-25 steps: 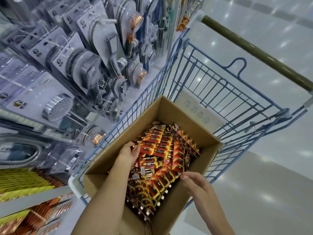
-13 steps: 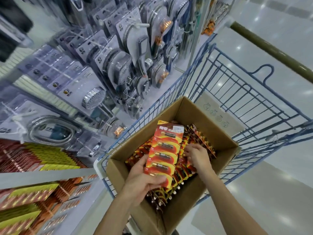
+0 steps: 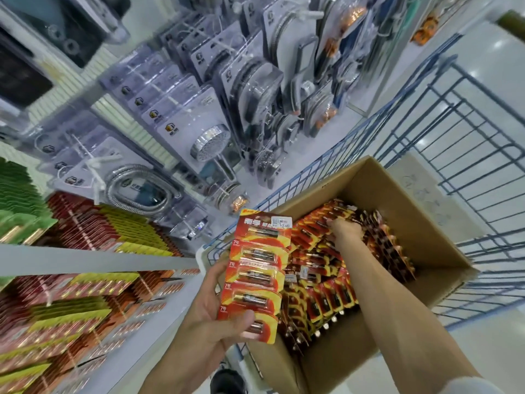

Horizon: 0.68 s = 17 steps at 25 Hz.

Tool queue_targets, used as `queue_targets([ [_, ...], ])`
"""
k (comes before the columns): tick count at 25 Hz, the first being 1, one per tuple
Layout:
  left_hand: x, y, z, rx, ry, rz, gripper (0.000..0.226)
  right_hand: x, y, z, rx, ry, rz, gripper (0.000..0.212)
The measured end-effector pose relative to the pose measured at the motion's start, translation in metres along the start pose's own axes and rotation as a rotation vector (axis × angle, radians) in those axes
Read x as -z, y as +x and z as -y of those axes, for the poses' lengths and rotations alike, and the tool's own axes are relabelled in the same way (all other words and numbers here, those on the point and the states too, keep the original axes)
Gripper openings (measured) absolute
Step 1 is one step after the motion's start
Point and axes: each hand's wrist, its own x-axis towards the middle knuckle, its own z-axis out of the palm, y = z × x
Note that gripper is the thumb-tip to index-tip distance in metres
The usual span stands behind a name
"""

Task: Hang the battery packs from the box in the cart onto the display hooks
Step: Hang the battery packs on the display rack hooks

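— Shop aisle, shower heads hanging. What's the left hand doing?
— Thumb and fingers clamp a battery strip, probably over the box edge. The right hand digs among packs inside, cart around; its grip I can't tell.

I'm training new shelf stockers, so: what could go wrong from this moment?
The left hand grips the long battery strip only at its bottom end, so the strip may flop or slip out. The right hand digs among tightly packed battery packs in the cardboard box; pulling one may drag neighbours out or bend their cards.
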Motion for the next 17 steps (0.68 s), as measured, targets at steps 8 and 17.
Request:
queue_targets([
  [8,0.012,-0.021,-0.004,-0.068,-0.008,0.047,0.117,0.058,-0.113,-0.034,-0.014,0.28,0.396,0.05],
  [17,0.037,-0.108,-0.041,-0.272,-0.203,-0.023,0.049,0.069,-0.323,-0.034,0.447,0.233,0.893,0.072],
])
